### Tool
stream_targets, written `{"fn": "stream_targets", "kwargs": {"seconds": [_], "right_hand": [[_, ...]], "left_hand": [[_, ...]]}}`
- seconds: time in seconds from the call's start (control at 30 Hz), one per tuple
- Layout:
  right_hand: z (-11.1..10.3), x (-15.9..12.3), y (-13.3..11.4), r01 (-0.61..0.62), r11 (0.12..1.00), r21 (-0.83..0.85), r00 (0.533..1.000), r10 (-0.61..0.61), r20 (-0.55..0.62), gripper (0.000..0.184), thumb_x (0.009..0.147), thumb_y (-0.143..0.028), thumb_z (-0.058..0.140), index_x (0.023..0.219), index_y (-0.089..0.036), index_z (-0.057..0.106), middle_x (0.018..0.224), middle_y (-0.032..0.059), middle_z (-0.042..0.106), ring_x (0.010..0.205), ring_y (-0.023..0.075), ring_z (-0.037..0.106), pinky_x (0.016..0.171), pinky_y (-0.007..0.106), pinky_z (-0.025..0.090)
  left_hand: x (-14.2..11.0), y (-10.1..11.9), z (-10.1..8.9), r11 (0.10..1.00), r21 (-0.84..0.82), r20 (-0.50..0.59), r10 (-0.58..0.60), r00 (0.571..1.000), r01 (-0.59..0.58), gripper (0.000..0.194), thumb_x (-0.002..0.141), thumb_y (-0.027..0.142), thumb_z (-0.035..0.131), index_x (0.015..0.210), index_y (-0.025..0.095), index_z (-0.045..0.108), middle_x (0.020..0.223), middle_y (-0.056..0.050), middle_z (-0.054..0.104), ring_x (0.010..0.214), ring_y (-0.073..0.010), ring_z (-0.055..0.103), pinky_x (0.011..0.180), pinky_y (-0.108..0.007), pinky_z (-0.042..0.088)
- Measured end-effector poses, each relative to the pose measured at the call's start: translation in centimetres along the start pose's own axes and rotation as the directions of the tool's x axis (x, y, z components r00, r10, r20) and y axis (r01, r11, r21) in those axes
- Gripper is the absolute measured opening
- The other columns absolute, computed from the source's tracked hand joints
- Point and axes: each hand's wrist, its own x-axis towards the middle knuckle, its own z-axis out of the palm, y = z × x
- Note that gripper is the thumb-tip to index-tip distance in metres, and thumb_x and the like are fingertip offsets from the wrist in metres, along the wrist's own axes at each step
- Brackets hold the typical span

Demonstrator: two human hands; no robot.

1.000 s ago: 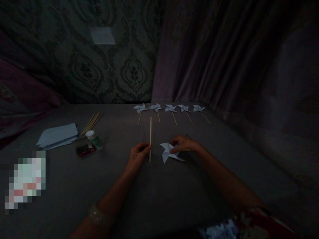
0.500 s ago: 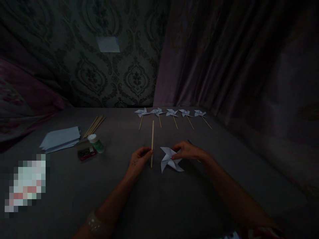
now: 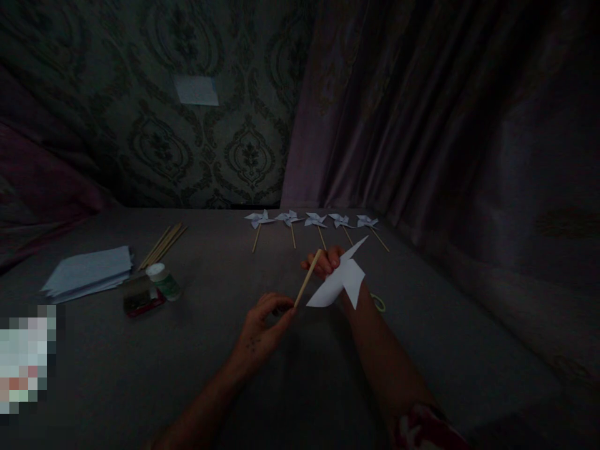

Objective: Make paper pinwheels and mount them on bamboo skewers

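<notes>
Between the thumb and fingers of my left hand [image 3: 265, 325] is the lower end of a thin wooden stick [image 3: 308, 278], tilted up to the right. My right hand [image 3: 328, 259] is closed on a white paper pinwheel [image 3: 340, 281], which is turned edge-on and hides part of the fingers. The stick's upper end is close to the pinwheel and the right fingertips; whether they touch I cannot tell. Behind the right forearm, the pale green handle of a tool [image 3: 377, 303] shows on the table.
Several finished pinwheels on sticks [image 3: 315, 220] lie in a row along the back of the grey table [image 3: 210, 375]. At the left are a stack of white paper [image 3: 89, 272], loose wooden sticks [image 3: 164, 245], a white-capped green bottle [image 3: 164, 282] and a small red box [image 3: 140, 301].
My right hand has lifted the pinwheel off the table and turned it on its side. The stick in my left hand has gone from upright to leaning right, nearer the pinwheel.
</notes>
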Motion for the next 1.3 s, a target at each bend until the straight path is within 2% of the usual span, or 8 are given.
{"fn": "stream_targets", "kwargs": {"seconds": [0.17, 0.27, 0.43, 0.57, 0.73, 0.97, 1.1, 1.3], "right_hand": [[0.3, 0.3, 0.0, 0.043, 0.999, -0.022, 0.998, -0.044, -0.044, 0.066, 0.04, -0.082, 0.065, 0.041, -0.025, 0.032, 0.045, -0.004, 0.026, 0.053, 0.0161, 0.035, 0.076, 0.04, 0.044], [0.7, 0.1, -0.9, 0.055, 0.998, 0.001, 0.998, -0.055, -0.031, 0.063, 0.042, -0.073, 0.072, 0.039, -0.024, 0.033, 0.045, -0.0038, 0.032, 0.052, 0.0152, 0.037, 0.077, 0.04, 0.046], [1.6, -0.2, -2.8, 0.115, 0.993, 0.027, 0.993, -0.115, -0.016, 0.048, 0.047, -0.058, 0.081, 0.043, -0.025, 0.046, 0.048, -0.0044, 0.04, 0.053, 0.0144, 0.044, 0.081, 0.037, 0.047], [2.2, -0.4, -3.6, 0.085, 0.995, -0.056, 0.994, -0.089, -0.065, 0.046, 0.048, -0.056, 0.082, 0.045, -0.025, 0.049, 0.05, -0.004, 0.045, 0.058, 0.0152, 0.05, 0.082, 0.037, 0.047], [2.4, -0.5, -3.7, 0.006, 0.991, -0.137, 0.99, -0.025, -0.138, 0.053, 0.039, -0.062, 0.083, 0.044, -0.024, 0.047, 0.056, -0.0017, 0.052, 0.068, 0.0183, 0.055, 0.081, 0.039, 0.048], [2.4, -0.4, -3.8, 0.142, 0.987, -0.07, 0.984, -0.149, -0.099, 0.042, 0.049, -0.052, 0.085, 0.047, -0.024, 0.054, 0.051, -0.005, 0.047, 0.057, 0.0128, 0.05, 0.073, 0.032, 0.048], [2.4, -0.2, -3.8, 0.244, 0.97, -0.016, 0.969, -0.245, -0.037, 0.037, 0.054, -0.048, 0.085, 0.051, -0.023, 0.057, 0.051, -0.007, 0.047, 0.053, 0.0095, 0.048, 0.073, 0.03, 0.049], [2.5, -0.2, -3.8, 0.269, 0.963, -0.034, 0.962, -0.27, -0.03, 0.035, 0.058, -0.046, 0.083, 0.052, -0.023, 0.057, 0.052, -0.0065, 0.049, 0.053, 0.01, 0.048, 0.072, 0.031, 0.05]], "left_hand": [[-0.2, 0.5, 0.3, 0.997, 0.009, 0.011, 0.078, 0.997, -0.078, 0.011, 0.075, 0.031, 0.065, 0.075, 0.023, 0.072, 0.075, -0.005, 0.066, 0.075, -0.0191, 0.057, 0.071, -0.029, 0.046], [-0.3, 0.5, 0.4, 0.995, 0.016, 0.008, 0.094, 0.996, -0.094, 0.01, 0.076, 0.029, 0.064, 0.076, 0.023, 0.072, 0.075, -0.005, 0.066, 0.075, -0.0192, 0.058, 0.071, -0.03, 0.047], [-0.3, 0.3, 0.4, 0.993, 0.028, 0.007, 0.114, 0.994, -0.114, 0.008, 0.077, 0.025, 0.063, 0.077, 0.022, 0.071, 0.077, -0.006, 0.066, 0.075, -0.0188, 0.059, 0.07, -0.03, 0.046], [-0.2, 0.1, 0.3, 0.991, 0.044, -0.007, 0.127, 0.992, -0.127, 0.008, 0.077, 0.025, 0.064, 0.077, 0.022, 0.071, 0.076, -0.006, 0.066, 0.073, -0.0184, 0.058, 0.068, -0.029, 0.046], [-0.2, 0.0, 0.1, 0.986, 0.081, 0.006, 0.145, 0.989, -0.145, 0.01, 0.08, 0.027, 0.062, 0.08, 0.021, 0.07, 0.077, -0.005, 0.065, 0.073, -0.0173, 0.058, 0.068, -0.028, 0.045], [-0.3, -0.6, 0.1, 0.975, 0.09, -0.001, 0.206, 0.979, -0.205, 0.009, 0.082, 0.024, 0.062, 0.084, 0.02, 0.07, 0.078, -0.005, 0.064, 0.075, -0.0161, 0.058, 0.068, -0.026, 0.047], [-0.4, -0.7, 0.1, 0.964, 0.092, 0.017, 0.248, 0.969, -0.249, 0.01, 0.085, 0.022, 0.06, 0.086, 0.018, 0.069, 0.08, -0.004, 0.064, 0.078, -0.0155, 0.059, 0.07, -0.027, 0.048], [-0.4, -0.4, 0.0, 0.962, 0.109, 0.023, 0.249, 0.968, -0.25, 0.01, 0.085, 0.021, 0.059, 0.086, 0.018, 0.069, 0.081, -0.004, 0.065, 0.079, -0.0154, 0.061, 0.071, -0.026, 0.048]]}}
